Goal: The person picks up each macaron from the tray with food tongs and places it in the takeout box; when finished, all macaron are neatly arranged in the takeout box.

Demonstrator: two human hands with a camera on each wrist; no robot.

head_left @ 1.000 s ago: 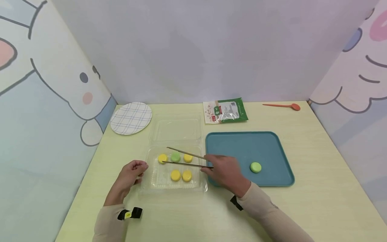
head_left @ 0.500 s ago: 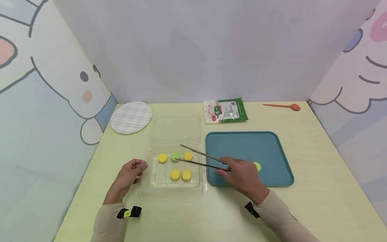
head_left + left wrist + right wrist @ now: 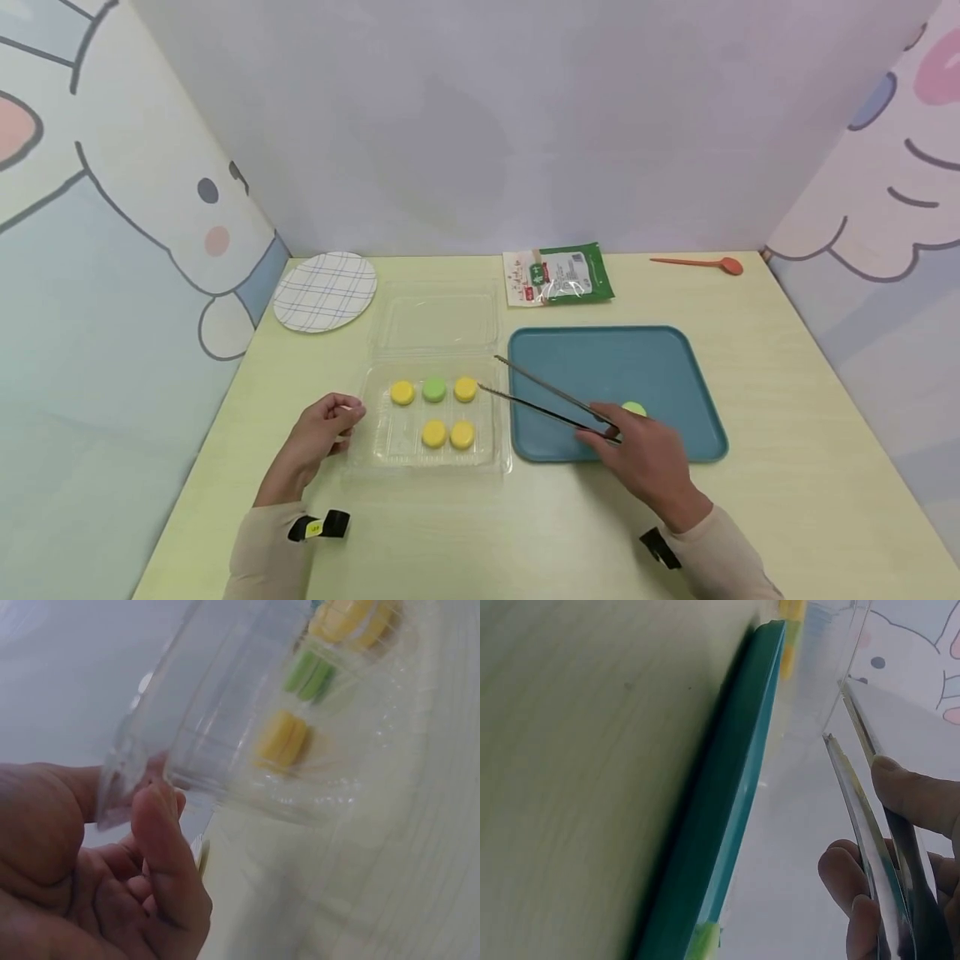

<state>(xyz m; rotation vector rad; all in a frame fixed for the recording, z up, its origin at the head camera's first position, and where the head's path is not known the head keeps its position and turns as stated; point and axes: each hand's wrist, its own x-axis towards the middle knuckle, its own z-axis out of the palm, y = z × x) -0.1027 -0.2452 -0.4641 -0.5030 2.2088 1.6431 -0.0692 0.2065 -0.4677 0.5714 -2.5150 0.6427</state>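
Observation:
My left hand (image 3: 318, 437) pinches the left rim of a clear plastic clamshell box (image 3: 390, 446), its lid (image 3: 435, 321) folded back. Thumb and finger lie on either side of that rim (image 3: 120, 795) in the left wrist view. Inside sit several yellow macarons (image 3: 433, 433) and one green macaron (image 3: 434, 389). My right hand (image 3: 648, 458) grips metal tongs (image 3: 547, 408) above a blue-green tray (image 3: 555, 350). The tong tips point left, spread apart, with nothing between them. Another green macaron (image 3: 633, 408) lies on the tray, partly hidden by the right hand.
At the back left lies a checked white plate (image 3: 325, 292). A green and white packet (image 3: 558, 275) is behind the tray, and a red spoon (image 3: 701, 263) lies at the back right. Walls stand at the back and both sides.
My right hand has moved right with the tongs, from over the box to over the tray. It now partly covers the tray's macaron. My left hand has stayed at the box rim.

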